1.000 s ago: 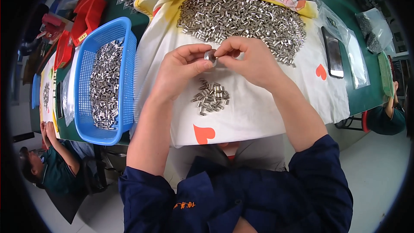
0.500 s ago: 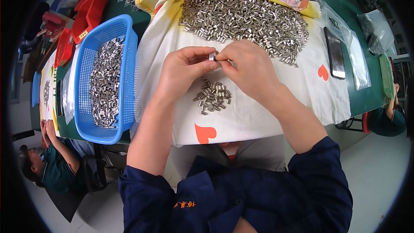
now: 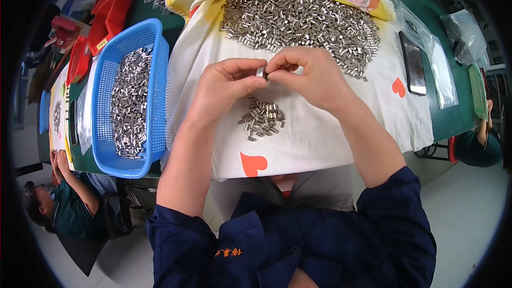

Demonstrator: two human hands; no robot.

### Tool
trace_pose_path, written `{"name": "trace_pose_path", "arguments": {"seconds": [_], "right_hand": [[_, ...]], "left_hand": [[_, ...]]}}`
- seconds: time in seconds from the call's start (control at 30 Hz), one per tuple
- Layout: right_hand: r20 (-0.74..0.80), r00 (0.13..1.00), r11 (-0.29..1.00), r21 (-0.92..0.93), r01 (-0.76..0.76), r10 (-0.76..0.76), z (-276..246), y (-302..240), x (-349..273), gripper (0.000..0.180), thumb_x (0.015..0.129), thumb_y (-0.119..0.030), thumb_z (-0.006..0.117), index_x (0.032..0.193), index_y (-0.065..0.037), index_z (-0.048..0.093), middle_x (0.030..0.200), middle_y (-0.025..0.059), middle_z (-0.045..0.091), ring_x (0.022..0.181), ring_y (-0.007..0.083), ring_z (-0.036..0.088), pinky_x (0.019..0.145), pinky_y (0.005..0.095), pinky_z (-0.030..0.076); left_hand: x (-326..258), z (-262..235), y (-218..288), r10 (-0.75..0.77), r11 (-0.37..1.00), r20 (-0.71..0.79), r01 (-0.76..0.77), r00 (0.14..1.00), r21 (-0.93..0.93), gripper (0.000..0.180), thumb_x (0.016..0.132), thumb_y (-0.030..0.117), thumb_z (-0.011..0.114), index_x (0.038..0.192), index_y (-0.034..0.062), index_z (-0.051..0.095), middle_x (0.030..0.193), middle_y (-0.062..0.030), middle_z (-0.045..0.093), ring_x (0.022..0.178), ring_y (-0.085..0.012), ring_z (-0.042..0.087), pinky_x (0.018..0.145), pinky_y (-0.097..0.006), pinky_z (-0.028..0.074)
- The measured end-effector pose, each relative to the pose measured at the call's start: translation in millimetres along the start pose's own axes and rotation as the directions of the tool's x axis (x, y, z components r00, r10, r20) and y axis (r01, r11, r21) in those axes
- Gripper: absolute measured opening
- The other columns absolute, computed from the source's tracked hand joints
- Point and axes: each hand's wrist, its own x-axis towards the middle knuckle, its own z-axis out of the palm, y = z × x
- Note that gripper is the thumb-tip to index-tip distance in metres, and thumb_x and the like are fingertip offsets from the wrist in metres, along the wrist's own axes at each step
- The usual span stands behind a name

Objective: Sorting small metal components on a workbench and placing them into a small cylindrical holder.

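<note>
Nearest the person, both forearms rise from dark blue sleeves and meet over a white cloth (image 3: 298, 144) printed with orange hearts, spread on the green desk (image 3: 453, 120). The step in hand looks like checking or fitting a single small metal sleeve (image 3: 261, 72): it is pinched where the two hands meet, just above the middle of the cloth. The left hand (image 3: 226, 85) is curled nearly closed, its thumb and forefinger gripping the sleeve from the left. The right hand (image 3: 314, 77) is likewise closed to a fine pinch, fingertips touching the same piece from the right, so the piece sits between the two thumbs and is mostly hidden by them.

Just below the hands, on the cloth, lies a small heap of sleeves (image 3: 262, 120), apart from the fingers. The next move, by my judgement, calls for a light, steady release with one hand while the other keeps its pinch, since the piece is tiny and would slip easily.

To the left, a blue plastic basket (image 3: 104, 128) holds many more such pieces. Farther off, a large pile of metal sleeves (image 3: 304, 18) covers the far part of the cloth, and a dark phone (image 3: 413, 64) lies at the right.
</note>
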Motion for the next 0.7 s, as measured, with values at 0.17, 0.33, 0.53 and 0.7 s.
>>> {"name": "trace_pose_path", "arguments": {"seconds": [0.17,0.33,0.53,0.7], "right_hand": [[0.000,0.996,0.995,-0.040,-0.090,0.091,-15,3,6,0.014,0.070,-0.010,0.064,0.080,-0.002,0.061,0.069,0.0012,0.060,0.063,0.0086,0.053,0.059,0.0221,0.042],[-0.165,0.983,0.868,-0.497,-0.011,-0.082,-18,26,12,0.011,0.071,-0.015,0.060,0.077,-0.006,0.062,0.073,0.0077,0.059,0.073,0.0226,0.056,0.067,0.0340,0.045],[-0.116,0.973,0.732,-0.678,0.068,-0.198,1,35,12,0.005,0.069,-0.012,0.059,0.072,-0.008,0.061,0.071,0.0081,0.058,0.073,0.0243,0.054,0.069,0.0357,0.043],[-0.134,0.954,0.702,-0.705,0.100,-0.270,5,42,14,0.001,0.068,-0.010,0.060,0.068,-0.008,0.060,0.068,0.0074,0.057,0.073,0.0230,0.054,0.069,0.0355,0.042]], "left_hand": [[-1,-1,0,-0.096,0.992,0.069,0.089,0.993,0.094,0.030,0.073,0.000,0.063,0.102,-0.0035,0.058,0.088,-0.0071,0.062,0.078,-0.0103,0.058,0.071,-0.021,0.047],[-1,3,0,-0.101,0.991,0.085,0.093,0.991,0.096,0.029,0.073,0.000,0.063,0.101,-0.0037,0.058,0.087,-0.0064,0.061,0.077,-0.0099,0.059,0.070,-0.021,0.048],[1,4,-1,-0.086,0.992,0.085,0.077,0.993,0.096,0.028,0.074,-0.001,0.062,0.101,-0.0031,0.057,0.088,-0.0058,0.061,0.077,-0.0093,0.058,0.071,-0.021,0.048],[2,6,0,-0.070,0.993,0.058,0.064,0.996,0.098,0.028,0.074,-0.002,0.062,0.102,-0.0031,0.057,0.090,-0.0062,0.061,0.078,-0.0094,0.058,0.071,-0.022,0.047]]}}
